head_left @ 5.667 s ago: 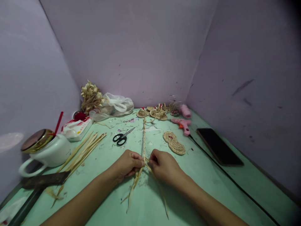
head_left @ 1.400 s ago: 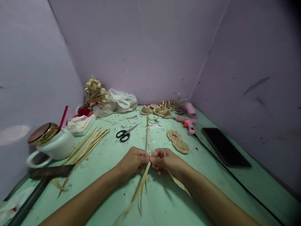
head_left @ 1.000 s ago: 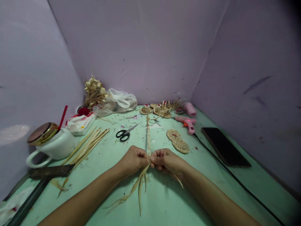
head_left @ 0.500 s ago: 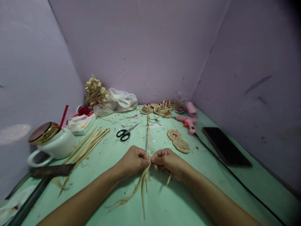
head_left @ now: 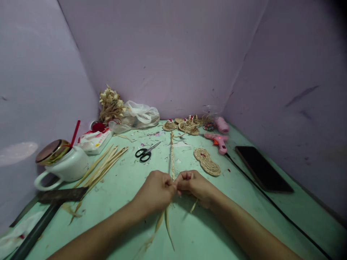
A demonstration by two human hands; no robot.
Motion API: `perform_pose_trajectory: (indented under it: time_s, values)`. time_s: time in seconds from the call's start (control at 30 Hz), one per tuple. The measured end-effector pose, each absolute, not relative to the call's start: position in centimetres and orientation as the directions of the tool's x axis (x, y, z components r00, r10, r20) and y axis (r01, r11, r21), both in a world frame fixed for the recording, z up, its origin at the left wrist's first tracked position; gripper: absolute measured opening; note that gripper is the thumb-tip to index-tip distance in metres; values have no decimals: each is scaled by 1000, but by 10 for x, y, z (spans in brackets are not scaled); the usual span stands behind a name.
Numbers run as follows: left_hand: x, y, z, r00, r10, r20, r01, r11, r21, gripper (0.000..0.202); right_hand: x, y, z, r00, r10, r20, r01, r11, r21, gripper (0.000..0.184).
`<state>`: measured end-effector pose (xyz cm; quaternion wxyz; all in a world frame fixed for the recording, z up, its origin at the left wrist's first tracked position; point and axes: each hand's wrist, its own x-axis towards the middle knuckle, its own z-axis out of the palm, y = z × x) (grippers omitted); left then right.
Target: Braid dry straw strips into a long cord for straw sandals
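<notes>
A thin braid [head_left: 172, 155] of pale dried plant strips runs straight away from me toward the back of the green table. At its near end my left hand [head_left: 158, 189] pinches the strips, fingers closed, back of the hand upward. Touching it from the other side, my right hand [head_left: 193, 186] also pinches the braid's end; a strip's tip pokes out below its palm. Loose strips [head_left: 168, 227] hang toward me from under my left hand. The exact crossing of strips is hidden by my fingers.
Scissors [head_left: 146, 153] lie left of the braid, a coiled woven piece [head_left: 207, 162] right of it. Farther right are a pink glue gun [head_left: 220, 142] with a black cord and a phone [head_left: 262, 169]. Loose dried strips [head_left: 105, 164], a white mug [head_left: 69, 168] and a hammer-like tool [head_left: 38, 227] occupy the left.
My left hand has turned over the braid's end and moved slightly right, now covering the upper part of the loose strips. The strips' tails have swung. My right hand keeps its pinch.
</notes>
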<state>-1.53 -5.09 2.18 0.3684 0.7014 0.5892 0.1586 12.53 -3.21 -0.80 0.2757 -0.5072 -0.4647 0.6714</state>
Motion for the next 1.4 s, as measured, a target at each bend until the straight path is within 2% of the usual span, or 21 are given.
perform_pose_trajectory:
  time_s: [0.1, 0.17, 0.23, 0.3, 0.43, 0.5, 0.6, 0.67, 0.7, 0.77, 0.83, 0.9, 0.97, 1.1, 1.27, 1.4]
  values:
    - [-3, -74, 20, 286, 956, -62, 871, -232, 433, 22, 125, -33, -8, -322, 854, -409, 61, -413, -909, 3]
    - [4, -87, 17, 349, 933, -82, 910, -317, 266, 24, 125, -33, -7, -314, 860, -403, 52, -408, -911, 1]
    - [8, -95, 11, 412, 900, -142, 905, -386, 180, 27, 124, -33, -6, -299, 866, -400, 70, -398, -915, 2]
    - [11, -98, 3, 459, 875, -157, 885, -436, 162, 28, 123, -34, -6, -293, 868, -402, 91, -393, -915, 4]
    - [11, -97, -8, 536, 837, -107, 837, -510, 201, 29, 122, -34, -7, -343, 853, -392, 76, -391, -917, 7]
    - [8, -96, -7, 545, 834, -91, 822, -509, 256, 27, 123, -34, -7, -368, 844, -389, 77, -390, -918, 6]
    - [0, -86, 6, 444, 895, 36, 789, -409, 459, 21, 126, -32, -6, -371, 844, -387, 74, -388, -919, 5]
    - [-7, -74, 17, 214, 972, 94, 732, -223, 644, 24, 128, -31, -5, -388, 842, -376, 70, -380, -922, 6]
    - [-10, -67, 21, 86, 996, 23, 670, -75, 739, 21, 129, -31, -5, -406, 837, -366, 66, -373, -926, 6]
    - [-14, -54, 25, 17, 957, -288, 448, 250, 858, 22, 130, -30, -5, -450, 824, -345, 58, -358, -932, 6]
    - [-15, -46, 21, 150, 839, -523, 247, 480, 842, 24, 131, -30, -6, -473, 818, -327, 36, -353, -935, 6]
    - [-14, -43, 14, 289, 756, -588, 131, 577, 806, 18, 131, -29, -6, -495, 810, -314, 37, -342, -939, 6]
    - [-13, -44, 7, 325, 742, -586, 83, 595, 799, 12, 132, -29, -5, -507, 808, -300, 64, -312, -948, 4]
    - [-12, -45, 1, 256, 768, -588, 68, 592, 803, 5, 132, -28, -7, -483, 833, -270, 150, -225, -963, 4]
    - [-12, -44, 3, 289, 782, -553, -10, 580, 815, 7, 131, -28, -11, -493, 840, -227, 140, -181, -973, 2]
    - [-8, -47, 3, 272, 801, -533, -6, 556, 831, 13, 133, -29, -9, -435, 876, -207, 316, -66, -947, 4]
